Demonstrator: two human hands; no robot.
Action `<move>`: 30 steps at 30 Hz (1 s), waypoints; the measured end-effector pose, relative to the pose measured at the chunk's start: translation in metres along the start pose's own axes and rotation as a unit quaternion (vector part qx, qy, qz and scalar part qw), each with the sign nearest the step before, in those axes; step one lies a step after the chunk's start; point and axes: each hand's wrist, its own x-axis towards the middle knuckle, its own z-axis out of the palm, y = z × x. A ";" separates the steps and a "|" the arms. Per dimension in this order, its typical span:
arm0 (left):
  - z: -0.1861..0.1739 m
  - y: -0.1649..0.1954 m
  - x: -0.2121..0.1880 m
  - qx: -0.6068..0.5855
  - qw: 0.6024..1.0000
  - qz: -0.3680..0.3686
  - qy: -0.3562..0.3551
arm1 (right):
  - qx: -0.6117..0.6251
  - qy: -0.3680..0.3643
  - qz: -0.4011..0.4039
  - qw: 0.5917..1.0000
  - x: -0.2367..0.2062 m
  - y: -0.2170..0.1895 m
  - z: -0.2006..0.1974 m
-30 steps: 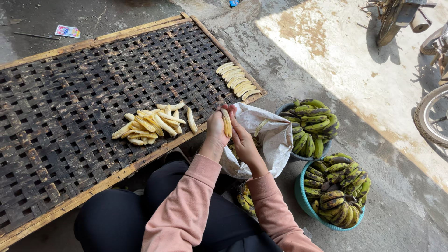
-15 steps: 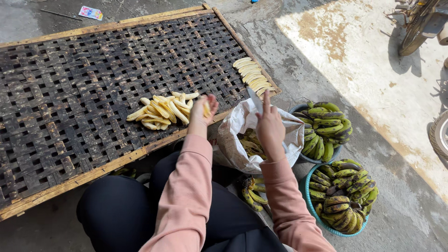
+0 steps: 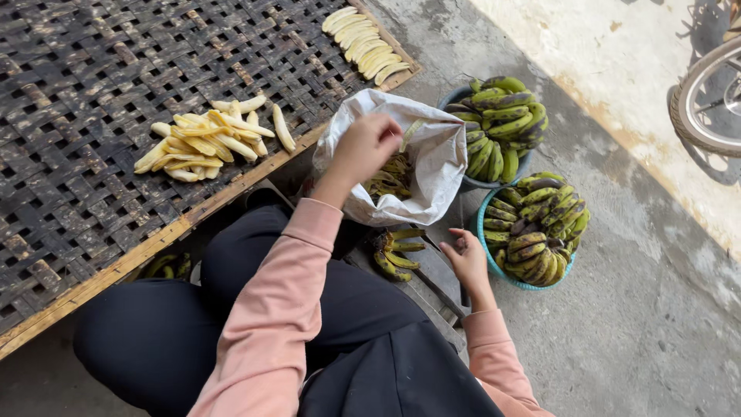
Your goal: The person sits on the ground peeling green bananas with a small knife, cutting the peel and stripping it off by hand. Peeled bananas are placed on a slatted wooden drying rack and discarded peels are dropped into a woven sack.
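Now your left hand (image 3: 369,145) pinches a green peel (image 3: 411,133) above the white bag (image 3: 440,166); your right hand (image 3: 468,259), half spread and empty, lies nearer the banana bunch (image 3: 395,253) just below that bag.

— Where are we?
— An outdoor yard where fruit is dried: we sit on concrete ground (image 3: 648,324) beside a woven drying rack (image 3: 69,85), peeled bananas (image 3: 204,139) on it, basins of green bananas (image 3: 536,228) just right of it.

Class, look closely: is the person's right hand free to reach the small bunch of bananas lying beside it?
Probably yes. The right hand is open and empty, close beside the small banana bunch, with nothing visible between them.
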 end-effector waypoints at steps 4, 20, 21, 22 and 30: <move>0.082 0.022 -0.049 0.231 0.898 -0.090 -0.363 | 0.116 -0.077 0.192 0.971 -0.020 0.020 0.028; 0.148 -0.101 -0.141 0.141 0.930 -0.198 -0.276 | 0.357 -0.080 0.227 0.902 -0.018 -0.012 0.059; 0.148 -0.097 -0.139 0.131 0.914 -0.247 -0.294 | 0.346 -0.074 0.226 0.908 -0.021 -0.015 0.054; 0.148 -0.094 -0.138 0.121 0.895 -0.295 -0.313 | 0.334 -0.066 0.226 0.913 -0.023 -0.020 0.051; 0.172 -0.094 -0.125 -0.117 0.809 -0.527 -0.232 | -0.038 0.000 -0.140 0.989 -0.057 -0.055 0.037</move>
